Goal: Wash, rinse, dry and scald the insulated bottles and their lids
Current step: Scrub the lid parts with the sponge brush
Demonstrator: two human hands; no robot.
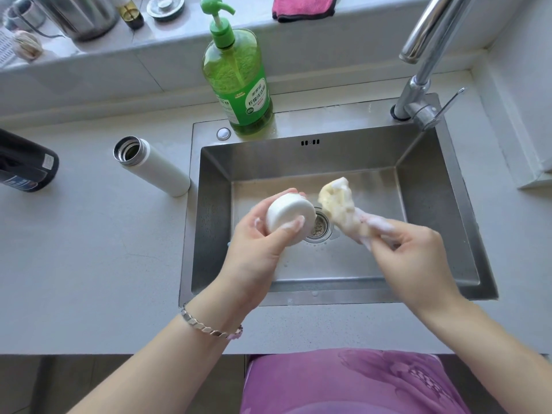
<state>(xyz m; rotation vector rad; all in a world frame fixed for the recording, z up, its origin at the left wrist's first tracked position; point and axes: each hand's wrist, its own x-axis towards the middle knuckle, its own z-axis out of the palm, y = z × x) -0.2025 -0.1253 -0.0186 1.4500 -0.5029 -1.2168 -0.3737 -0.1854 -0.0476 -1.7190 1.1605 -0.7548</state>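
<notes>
The white lid [288, 216] is over the sink [433, 204], just above and left of the sink's drain [319, 227], held in the left hand [263, 234]. The grip is curled round it, thumb across the near face and fingers behind the rim. It looks small, light and stiff, but the foam on it and on the fingers will likely make it slippery. A hold across opposite sides of the rim seems safer than one on the smooth top.

The right hand [415, 252], over the sink's right half, has its grip pinching the tail of a soapy sponge [337, 201]. The sponge looks soft and floppy, and its foamy head is just right of the lid, not touching it.

The sink's basin lies open beneath both hands, so a dropped lid should land inside. The tap [430, 55] at the sink's back right corner and the soap bottle [239, 82] on its back rim are well apart from the hands. An open white bottle [152, 167] stands on the worktop [89, 249] just left of the sink, where a wide left elbow could knock it
</notes>
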